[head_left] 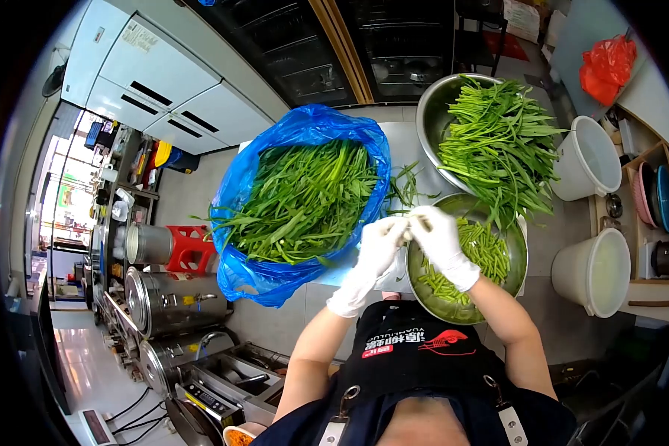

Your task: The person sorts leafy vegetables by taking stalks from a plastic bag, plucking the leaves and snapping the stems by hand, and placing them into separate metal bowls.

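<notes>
Where the two white-gloved hands meet, the left hand (383,236) and the right hand (432,236) have their fingers drawn together in a pinch, fingertips touching or nearly so; whether a stem is caught between them is too small to tell. Below the right hand, cut green stems (490,253) lie in the near bowl (520,279), whose rim passes beneath the right wrist. On the other side, the left hand is just beside the right edge of the blue bag (383,152), which gapes wide around its heap of leafy greens (305,197). Between bag and near bowl runs only a narrow strip of table (405,156), with loose leaves (405,186) scattered on it. Past the near bowl's far rim sits the far bowl (428,123), its long-stemmed greens (498,141) spilling over the right and near edges. Farther right, well apart from the hands, stand the upper bucket (587,160) and lower bucket (591,273), with a gap of floor between them. The black apron (416,346) is close to the table's near edge.
</notes>
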The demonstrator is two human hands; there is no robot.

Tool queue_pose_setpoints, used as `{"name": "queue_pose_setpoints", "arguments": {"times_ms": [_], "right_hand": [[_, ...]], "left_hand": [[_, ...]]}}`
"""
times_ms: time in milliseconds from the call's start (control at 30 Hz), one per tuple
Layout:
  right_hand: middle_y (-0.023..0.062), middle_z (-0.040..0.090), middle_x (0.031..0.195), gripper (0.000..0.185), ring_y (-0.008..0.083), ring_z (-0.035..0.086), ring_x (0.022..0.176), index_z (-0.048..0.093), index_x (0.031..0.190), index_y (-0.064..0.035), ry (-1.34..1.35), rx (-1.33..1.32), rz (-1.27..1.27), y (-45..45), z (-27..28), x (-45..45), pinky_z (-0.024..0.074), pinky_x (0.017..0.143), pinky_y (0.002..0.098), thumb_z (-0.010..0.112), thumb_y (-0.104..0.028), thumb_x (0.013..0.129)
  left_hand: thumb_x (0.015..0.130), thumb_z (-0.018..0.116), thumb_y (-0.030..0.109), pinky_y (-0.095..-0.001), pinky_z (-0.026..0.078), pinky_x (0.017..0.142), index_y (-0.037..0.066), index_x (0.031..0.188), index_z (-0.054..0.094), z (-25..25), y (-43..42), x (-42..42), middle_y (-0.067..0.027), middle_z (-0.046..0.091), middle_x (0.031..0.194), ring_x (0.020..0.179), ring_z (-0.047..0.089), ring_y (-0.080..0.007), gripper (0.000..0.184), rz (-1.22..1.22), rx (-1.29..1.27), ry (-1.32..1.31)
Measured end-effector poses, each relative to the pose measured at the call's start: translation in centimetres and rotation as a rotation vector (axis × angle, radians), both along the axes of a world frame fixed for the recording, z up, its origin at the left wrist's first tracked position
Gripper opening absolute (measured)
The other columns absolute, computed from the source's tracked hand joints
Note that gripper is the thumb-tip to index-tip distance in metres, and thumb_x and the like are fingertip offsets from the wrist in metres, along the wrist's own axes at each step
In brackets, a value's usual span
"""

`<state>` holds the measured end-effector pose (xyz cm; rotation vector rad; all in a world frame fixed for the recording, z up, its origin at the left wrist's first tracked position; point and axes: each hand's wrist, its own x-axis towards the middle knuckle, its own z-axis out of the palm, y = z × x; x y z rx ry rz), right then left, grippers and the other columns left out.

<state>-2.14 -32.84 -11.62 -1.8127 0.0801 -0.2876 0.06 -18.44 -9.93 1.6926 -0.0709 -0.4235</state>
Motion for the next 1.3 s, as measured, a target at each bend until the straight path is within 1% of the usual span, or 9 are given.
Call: {"name": "queue_pose_setpoints", "arguments": {"times_ms": [33, 167, 267, 367, 467, 800, 933, 1133, 1300], "right_hand": [[0.0052, 0.066, 0.076, 0.008, 0.0124, 0.061, 0.062, 0.066, 0.093, -0.0032, 0.086, 0.029, -0.007, -2.3, -0.5, 0.3, 0.0493, 0.057, 0.0272, 0.063, -0.009, 0.087], [0.0023, 0.061, 0.076, 0.012, 0.0073, 0.055, 0.062, 0.064, 0.097, 0.0006, 0.194, 0.42, -0.18, -10.4, 0.3, -0.8, 0.048, 0.057, 0.0217, 0.056, -0.007, 0.094], [0.0004, 0.057, 0.076, 0.016, 0.0071, 0.054, 0.062, 0.065, 0.1, 0.0002, 0.141, 0.338, -0.19, -13.8, 1.5, -2.8, 0.0468, 0.057, 0.0228, 0.052, -0.006, 0.095], [-0.0009, 0.054, 0.076, 0.019, 0.0066, 0.052, 0.06, 0.065, 0.1, 0.0003, 0.176, 0.317, -0.152, -14.5, 1.9, -4.9, 0.0441, 0.055, 0.0216, 0.048, -0.008, 0.097], [-0.0016, 0.055, 0.077, 0.018, 0.0042, 0.048, 0.057, 0.063, 0.103, -0.0022, 0.283, 0.396, -0.073, -13.4, 1.9, -6.1, 0.039, 0.05, 0.019, 0.047, -0.01, 0.099], [-0.002, 0.058, 0.075, 0.02, 0.0025, 0.048, 0.056, 0.066, 0.101, -0.003, 0.336, 0.37, -0.043, -11.9, 0.8, -6.5, 0.0366, 0.047, 0.0173, 0.048, -0.011, 0.098], [-0.0014, 0.059, 0.075, 0.02, 0.0033, 0.049, 0.056, 0.066, 0.1, -0.0024, 0.325, 0.365, -0.019, -12.1, 0.8, -5.8, 0.038, 0.048, 0.0181, 0.047, -0.011, 0.098], [-0.0003, 0.059, 0.074, 0.02, 0.0037, 0.05, 0.059, 0.065, 0.099, -0.0014, 0.307, 0.325, 0.195, -8.9, 4.1, -3.0, 0.0385, 0.051, 0.0184, 0.047, -0.012, 0.099], [0.0007, 0.059, 0.073, 0.02, 0.0056, 0.051, 0.065, 0.065, 0.102, 0.0012, 0.234, 0.197, 0.301, -6.5, 4.9, -0.7, 0.041, 0.059, 0.0207, 0.051, -0.012, 0.097]], "left_hand": [[0.096, 0.058, 0.017, -0.0197, 0.042, 0.06, 0.001, 0.099, 0.072, -1.5, -0.8, -0.5, 0.0002, 0.066, 0.077, 0.065, 0.051, -0.0045, 0.021, -0.047, -0.155, -0.042], [0.093, 0.06, 0.029, -0.0369, 0.052, 0.077, 0.006, 0.103, 0.072, -3.6, -2.4, -1.0, -0.0145, 0.071, 0.09, 0.083, 0.068, -0.0285, 0.027, -0.444, 0.339, -0.395], [0.09, 0.062, 0.032, -0.0398, 0.052, 0.075, 0.006, 0.095, 0.074, 2.0, -1.3, 2.5, -0.0158, 0.07, 0.089, 0.082, 0.067, -0.0317, 0.029, -0.483, 0.59, -0.561], [0.086, 0.065, 0.029, -0.0409, 0.052, 0.073, 0.007, 0.085, 0.074, 0.2, 0.7, 9.3, -0.015, 0.069, 0.084, 0.078, 0.066, -0.033, 0.024, 0.141, 0.738, -0.64], [0.08, 0.067, 0.021, -0.0409, 0.053, 0.069, 0.008, 0.081, 0.073, -4.1, 4.5, 17.1, -0.0138, 0.069, 0.08, 0.076, 0.067, -0.0327, 0.014, 0.331, 0.972, -0.803], [0.075, 0.07, 0.02, -0.0396, 0.054, 0.078, 0.011, 0.096, 0.075, -5.3, 6.8, 21.6, -0.0134, 0.072, 0.095, 0.088, 0.068, -0.0325, 0.024, 0.023, 1.219, -0.502], [0.077, 0.071, 0.018, -0.0313, 0.05, 0.068, 0.001, 0.09, 0.074, 5.3, 8.7, 18.0, -0.0084, 0.068, 0.075, 0.069, 0.061, -0.0154, 0.021, -0.312, 0.758, -0.196], [0.083, 0.067, 0.013, -0.0235, 0.045, 0.07, -0.001, 0.098, 0.072, 16.3, 10.7, 12.5, -0.0028, 0.066, 0.08, 0.073, 0.057, -0.0086, 0.02, 0.098, 0.306, -0.409], [0.091, 0.065, 0.012, -0.0219, 0.042, 0.064, -0.007, 0.109, 0.064, 16.7, 15.4, 12.2, -0.0061, 0.062, 0.088, 0.072, 0.054, -0.0107, 0.026, 0.293, -0.267, -0.502]]}}
